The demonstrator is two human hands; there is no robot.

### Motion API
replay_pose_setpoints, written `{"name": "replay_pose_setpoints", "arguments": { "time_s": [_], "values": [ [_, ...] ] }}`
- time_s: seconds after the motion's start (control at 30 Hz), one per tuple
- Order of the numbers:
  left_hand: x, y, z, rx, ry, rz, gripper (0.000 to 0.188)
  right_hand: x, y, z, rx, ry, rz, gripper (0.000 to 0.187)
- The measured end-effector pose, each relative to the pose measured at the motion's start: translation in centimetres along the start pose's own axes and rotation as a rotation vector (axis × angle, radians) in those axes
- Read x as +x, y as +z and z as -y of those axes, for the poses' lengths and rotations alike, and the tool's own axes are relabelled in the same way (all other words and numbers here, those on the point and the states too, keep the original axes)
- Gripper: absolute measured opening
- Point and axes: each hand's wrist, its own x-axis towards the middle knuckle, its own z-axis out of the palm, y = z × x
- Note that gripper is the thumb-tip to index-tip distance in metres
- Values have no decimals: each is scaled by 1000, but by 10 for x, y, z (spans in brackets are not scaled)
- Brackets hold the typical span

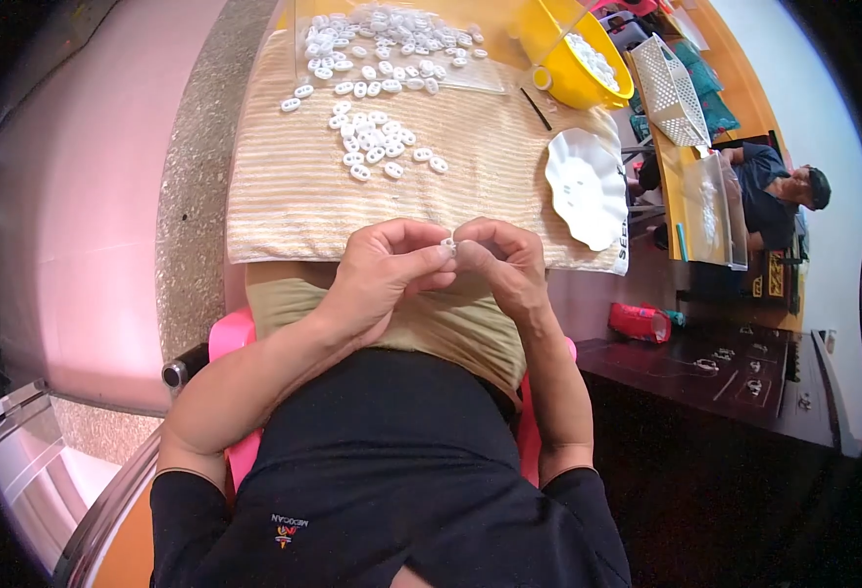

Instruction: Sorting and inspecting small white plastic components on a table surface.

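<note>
My left hand [382, 269] and my right hand [507, 263] meet in front of my lap, at the near edge of a striped towel [284, 211]. Their thumbs and forefingers pinch one small white plastic piece [448, 242] between them; the fingertips hide most of its shape. Beyond them on the towel lies a loose group of white oval pieces [377, 142], each with two dark spots or holes. Many more such ovals [387, 34] are heaped farther back, in and around a clear plastic tray [465, 84]. On the right, a white wavy-edged dish [597, 196] holds several tiny pale bits.
A yellow basin [560, 80] with white pieces stands back right, near a thin black stick [537, 110]. Farther right are a white perforated basket [674, 93], a seated person [772, 191] at a clear tray, and a red package [639, 323] on a dark surface.
</note>
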Motion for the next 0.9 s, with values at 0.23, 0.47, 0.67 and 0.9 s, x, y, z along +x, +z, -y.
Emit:
{"name": "replay_pose_setpoints", "arguments": {
  "time_s": [0.23,0.47,0.67,0.9],
  "values": [
    [2,-1,1,-3,-5,-2,16,0,1,-4,34,-32,-19,13],
    [2,-2,2,-9,-10,-6,16,0,0,-6,27,-62,14,13],
    [1,1,0,-22,-9,-10,15,-1,-2,-5,53,-55,22,13],
    [1,1,1,-30,-21,-24,16,-1,-2,-1,-15,-79,57,12]
  ]
}}
